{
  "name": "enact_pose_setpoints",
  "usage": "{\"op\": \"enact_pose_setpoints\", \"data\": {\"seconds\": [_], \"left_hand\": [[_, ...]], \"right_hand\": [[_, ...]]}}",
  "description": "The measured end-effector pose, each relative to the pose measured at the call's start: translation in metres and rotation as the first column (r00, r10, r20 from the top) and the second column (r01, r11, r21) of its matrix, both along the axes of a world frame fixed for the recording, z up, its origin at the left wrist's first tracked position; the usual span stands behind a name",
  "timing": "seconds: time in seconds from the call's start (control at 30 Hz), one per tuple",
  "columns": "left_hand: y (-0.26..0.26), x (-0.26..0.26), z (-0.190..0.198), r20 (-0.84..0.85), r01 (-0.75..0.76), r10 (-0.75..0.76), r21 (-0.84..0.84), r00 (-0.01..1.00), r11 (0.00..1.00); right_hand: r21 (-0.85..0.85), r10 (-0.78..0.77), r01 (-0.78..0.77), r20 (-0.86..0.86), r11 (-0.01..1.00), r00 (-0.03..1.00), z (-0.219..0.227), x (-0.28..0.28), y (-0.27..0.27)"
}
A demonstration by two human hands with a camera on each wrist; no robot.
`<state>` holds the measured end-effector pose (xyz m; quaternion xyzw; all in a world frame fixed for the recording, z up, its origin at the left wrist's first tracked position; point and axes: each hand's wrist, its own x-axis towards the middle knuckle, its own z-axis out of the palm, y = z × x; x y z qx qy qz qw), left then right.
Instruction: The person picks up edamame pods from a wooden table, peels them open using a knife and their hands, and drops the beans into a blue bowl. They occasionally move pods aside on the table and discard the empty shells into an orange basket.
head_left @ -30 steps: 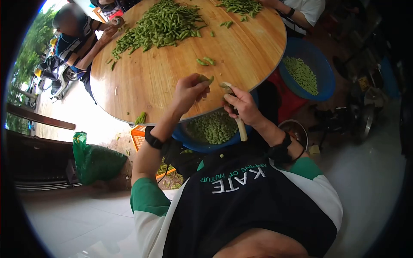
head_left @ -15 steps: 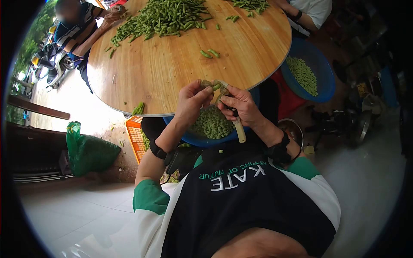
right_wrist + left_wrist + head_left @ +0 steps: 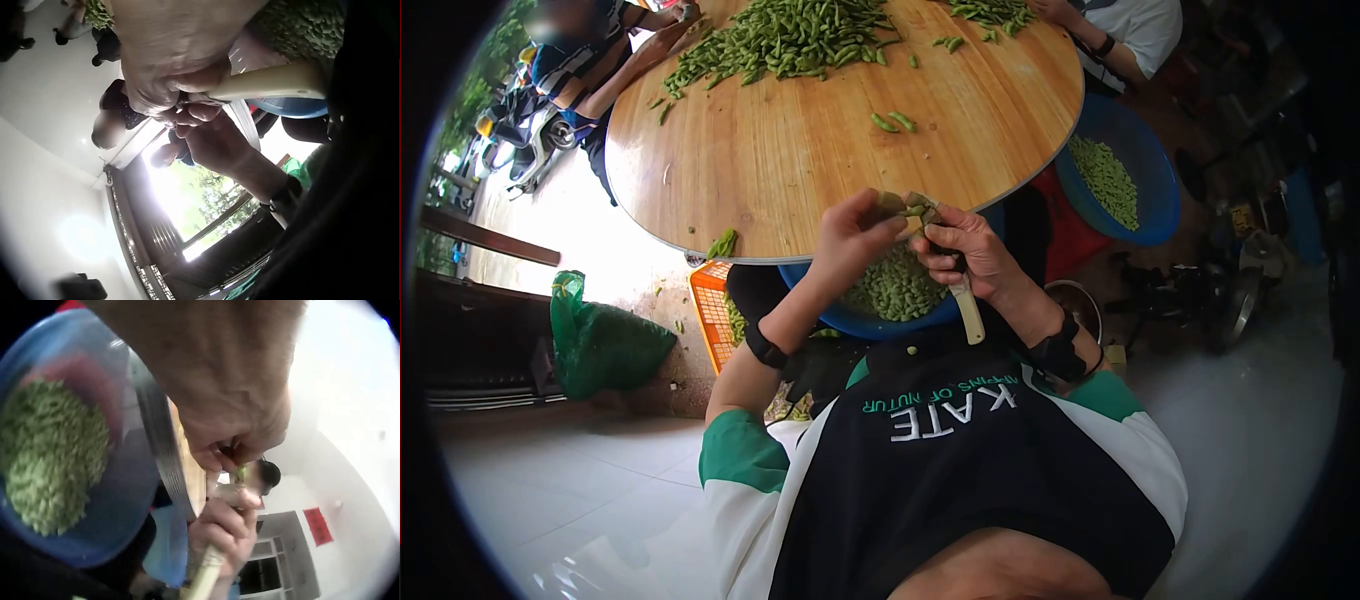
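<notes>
My left hand (image 3: pixel 852 240) pinches one end of a green soybean pod (image 3: pixel 915 211) between thumb and fingers. Close against it, my right hand (image 3: pixel 970 250) grips a knife by its cream handle (image 3: pixel 971 318), with the handle's end pointing back toward my shirt. The right fingertips meet the pod; the blade is hidden among the fingers. Both hands are at the near table edge, over a blue basin (image 3: pixel 840 322) of shelled beans (image 3: pixel 895 288). In the left wrist view the pod (image 3: pixel 242 470) shows between the two hands, and the right wrist view shows the handle (image 3: pixel 275 81) below the palm.
A large pod heap (image 3: pixel 795 40) covers the far part of the round wooden table (image 3: pixel 750 180). Two loose pods (image 3: pixel 893 122) lie nearer. A second blue basin (image 3: pixel 1155 190) stands at right, an orange crate (image 3: pixel 708 310) and green bag (image 3: pixel 605 355) at left. Other people sit around the table.
My hands have come together from apart, bringing the pod in the left hand to the right fingertips. The knife stays in the right hand, its handle tilting slightly. The head view has shifted a little.
</notes>
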<state>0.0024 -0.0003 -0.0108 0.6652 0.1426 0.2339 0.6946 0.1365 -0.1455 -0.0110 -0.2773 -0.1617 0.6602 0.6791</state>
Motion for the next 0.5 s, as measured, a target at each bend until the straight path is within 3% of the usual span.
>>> {"op": "enact_pose_setpoints", "data": {"seconds": [0.03, 0.07, 0.13, 0.17, 0.3, 0.33, 0.37, 0.4, 0.43, 0.47, 0.5], "left_hand": [[0.002, -0.001, -0.002, 0.076, -0.118, 0.091, 0.57, 0.993, 0.813], [0.001, -0.003, -0.001, 0.074, -0.118, 0.092, 0.57, 0.993, 0.813], [-0.002, -0.003, 0.007, 0.259, -0.282, 0.113, 0.889, 0.959, 0.36], [-0.005, -0.002, 0.008, 0.276, -0.302, 0.124, 0.901, 0.953, 0.311], [-0.001, -0.002, -0.001, 0.269, -0.29, 0.109, 0.863, 0.957, 0.414], [-0.001, -0.003, -0.006, 0.094, -0.182, 0.158, 0.629, 0.983, 0.756], [-0.001, -0.003, -0.011, -0.086, -0.102, 0.128, 0.262, 0.988, 0.96], [-0.001, -0.003, -0.005, -0.087, -0.103, 0.13, 0.261, 0.988, 0.96], [-0.001, -0.002, 0.003, -0.145, -0.07, 0.073, 0.029, 0.987, 0.997], [-0.001, -0.001, 0.009, -0.186, -0.044, 0.006, -0.205, 0.983, 0.978], [-0.001, -0.001, 0.011, -0.183, -0.046, 0.008, -0.203, 0.983, 0.978]], "right_hand": [[-0.005, 0.0, 0.0, -0.006, 1.0, 1.0, -0.002, -0.003, -0.002], [-0.007, 0.016, -0.017, -0.057, 1.0, 0.998, -0.004, -0.005, -0.002], [-0.002, 0.034, -0.034, -0.099, 0.999, 0.994, -0.004, -0.005, 0.002], [-0.018, 0.027, -0.029, -0.123, 0.999, 0.992, -0.004, -0.007, 0.001], [0.015, 0.013, -0.01, -0.164, 1.0, 0.986, -0.006, -0.009, 0.003], [0.017, 0.015, -0.012, -0.165, 1.0, 0.986, -0.005, -0.009, 0.003], [0.01, -0.014, 0.015, -0.078, 1.0, 0.997, -0.004, -0.01, 0.001], [0.003, -0.044, 0.044, 0.008, 0.999, 0.999, -0.003, -0.01, 0.0], [0.002, -0.043, 0.043, 0.007, 0.999, 0.999, -0.002, -0.011, -0.001], [-0.012, -0.077, 0.079, 0.13, 0.997, 0.988, 0.0, -0.011, -0.001], [-0.019, -0.107, 0.115, 0.254, 0.993, 0.961, 0.001, -0.01, 0.0]]}}
